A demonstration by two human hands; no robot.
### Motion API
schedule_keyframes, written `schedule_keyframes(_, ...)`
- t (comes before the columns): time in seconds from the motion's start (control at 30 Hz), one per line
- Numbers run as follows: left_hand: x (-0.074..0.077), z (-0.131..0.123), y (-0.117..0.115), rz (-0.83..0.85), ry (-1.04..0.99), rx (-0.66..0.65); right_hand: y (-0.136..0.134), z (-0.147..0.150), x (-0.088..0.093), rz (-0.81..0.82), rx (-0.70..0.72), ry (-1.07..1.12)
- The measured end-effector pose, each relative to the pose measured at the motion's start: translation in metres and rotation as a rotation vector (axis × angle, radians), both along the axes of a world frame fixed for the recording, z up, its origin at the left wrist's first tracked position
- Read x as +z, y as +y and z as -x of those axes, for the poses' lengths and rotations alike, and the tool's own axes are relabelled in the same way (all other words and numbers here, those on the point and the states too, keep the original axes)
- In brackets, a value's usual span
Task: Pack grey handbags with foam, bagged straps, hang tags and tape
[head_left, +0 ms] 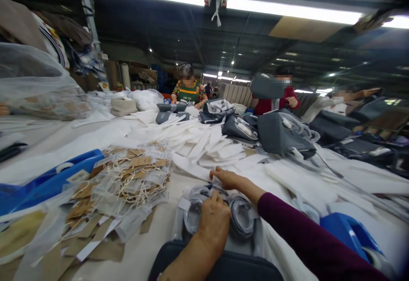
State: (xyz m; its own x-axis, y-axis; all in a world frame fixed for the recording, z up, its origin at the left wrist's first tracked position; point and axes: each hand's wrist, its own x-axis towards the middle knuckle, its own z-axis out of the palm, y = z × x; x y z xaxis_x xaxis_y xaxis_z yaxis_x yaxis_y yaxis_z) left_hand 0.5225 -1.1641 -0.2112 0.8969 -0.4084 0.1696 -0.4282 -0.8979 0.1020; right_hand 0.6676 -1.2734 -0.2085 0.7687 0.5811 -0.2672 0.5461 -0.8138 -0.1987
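A dark grey bag point(217, 264) lies right in front of me. Coiled light-grey straps point(242, 217) sit on its far part, one roll on each side. Between the rolls is my left hand point(214, 219), its fingers curled down and closed; what they grip is hidden beneath them. Just beyond it, my right hand point(226, 179) reaches in from the right at the far edge of the coils. Its thumb and fingers are bent together, and I cannot make out what is in them. White cloth-like strips point(211, 144) are spread behind the hands.
To the left are brown paper tags with strings point(137, 174) in clear sleeves and a blue tape dispenser point(64, 181). Another blue dispenser point(351, 234) stands right. Grey bags point(281, 132) are heaped further back, where co-workers point(188, 89) are at the table.
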Motion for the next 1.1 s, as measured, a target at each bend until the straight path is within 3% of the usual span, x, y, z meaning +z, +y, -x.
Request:
schedule_keyframes(0.23,0.010,0.002,-0.002,-0.005,0.082,0.040,-0.001,-0.006,-0.009,0.004,-0.274,-0.093)
schedule_keyframes(0.37,0.008,0.002,-0.002,-0.012,0.068,0.041,-0.010,-0.014,-0.009,-0.101,-0.400,-0.081)
schedule_keyframes(0.47,0.008,0.002,-0.002,-0.018,0.066,0.039,-0.014,-0.015,-0.003,-0.261,-0.352,0.034)
schedule_keyframes(0.63,0.011,0.004,-0.001,-0.010,0.039,0.043,-0.003,-0.011,0.000,-0.465,-0.150,0.524)
schedule_keyframes(0.77,0.016,0.006,0.001,0.029,0.005,0.039,0.005,-0.010,-0.007,-0.529,-0.158,0.767)
schedule_keyframes(0.93,0.020,0.008,0.002,0.069,-0.035,0.038,0.015,-0.010,-0.014,-0.569,-0.191,0.849)
schedule_keyframes(1.1,0.021,0.009,0.002,0.110,-0.038,0.038,0.026,-0.006,-0.016,-0.677,-0.200,0.762)
